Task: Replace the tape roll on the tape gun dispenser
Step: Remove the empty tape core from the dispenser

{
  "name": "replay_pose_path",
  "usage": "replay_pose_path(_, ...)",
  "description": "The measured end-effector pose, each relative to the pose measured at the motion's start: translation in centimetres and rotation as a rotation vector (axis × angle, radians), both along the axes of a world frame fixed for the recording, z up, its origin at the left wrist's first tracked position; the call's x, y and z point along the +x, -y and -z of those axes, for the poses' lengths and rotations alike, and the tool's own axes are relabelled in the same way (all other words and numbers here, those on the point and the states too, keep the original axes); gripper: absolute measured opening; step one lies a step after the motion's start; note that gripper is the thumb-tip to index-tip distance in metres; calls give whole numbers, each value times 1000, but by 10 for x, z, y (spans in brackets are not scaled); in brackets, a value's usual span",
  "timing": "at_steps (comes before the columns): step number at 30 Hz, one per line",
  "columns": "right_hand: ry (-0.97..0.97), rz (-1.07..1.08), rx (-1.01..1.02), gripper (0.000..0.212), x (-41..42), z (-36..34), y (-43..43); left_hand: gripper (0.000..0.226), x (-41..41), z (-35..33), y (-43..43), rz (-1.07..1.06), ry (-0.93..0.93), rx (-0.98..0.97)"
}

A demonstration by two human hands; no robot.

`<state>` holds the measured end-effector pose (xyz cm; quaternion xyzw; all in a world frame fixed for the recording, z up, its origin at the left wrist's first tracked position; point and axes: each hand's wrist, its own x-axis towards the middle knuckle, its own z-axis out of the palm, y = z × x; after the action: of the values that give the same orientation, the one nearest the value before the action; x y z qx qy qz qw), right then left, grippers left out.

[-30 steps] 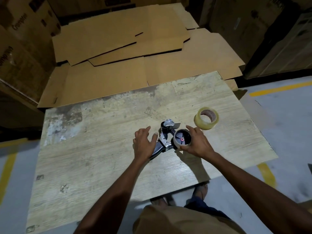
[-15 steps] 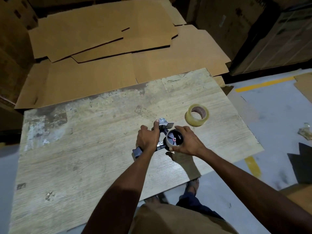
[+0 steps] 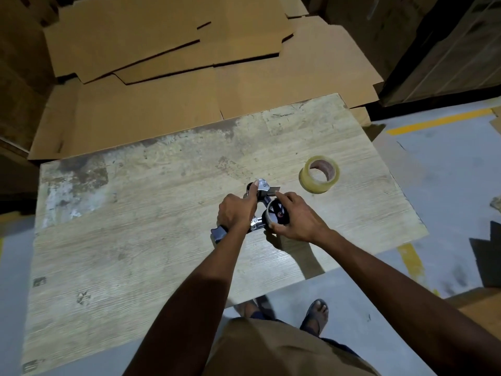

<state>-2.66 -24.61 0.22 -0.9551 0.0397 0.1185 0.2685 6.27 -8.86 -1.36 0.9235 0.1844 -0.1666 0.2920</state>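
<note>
Progress looked slight: we had the tape gun dispenser (image 3: 259,213) on the wooden board (image 3: 135,240), and the old core (image 3: 275,217), a thin pale ring with almost no tape on it, sat on its hub. Our left hand (image 3: 237,214) was closed over the handle and frame, forefinger stretched up to the metal blade guard (image 3: 262,184). Our right hand (image 3: 296,219) curled around the core, thumb at its near edge and forefinger at the far edge, gripping it as if to pull it off. The new tape roll (image 3: 319,173) lay flat on the board, well apart to the right, untouched. So, by our reckoning, nothing was swapped yet: the core had to come off, the fresh roll go on the hub, and the tape end be threaded under the guard.

Much escaped us. Our left hand covered most of the handle, with only its blue end (image 3: 218,234) poking out. We could not tell whether the core had begun to slide off the hub, nor how the roller and blade sat, since the light was dim and the parts small. Flattened cardboard sheets (image 3: 162,50) lay beyond the board.
</note>
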Motion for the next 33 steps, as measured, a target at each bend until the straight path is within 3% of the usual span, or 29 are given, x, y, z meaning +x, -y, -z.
replay_pose_path(4, 10, 28, 10, 82, 2, 0, -4, 95, -3, 2, 8, 8, -53, 2)
replay_pose_path(8, -57, 61, 3, 91, 6, 1, -5, 98, -7, -1, 12, -17, -34, 46)
replay_pose_path(12, -30, 81, -10, 97, 9, 5, -3, 96, -6, -2, 16, -47, 21, 90)
replay_pose_path(20, 14, 117, -5, 90, 13, 9, 1, 86, -8, 7, 26, -161, 221, 48)
replay_pose_path(33, 12, 40, -42, 82, 23, -4, 5, 79, -6, 3, 26, -223, 267, -14)
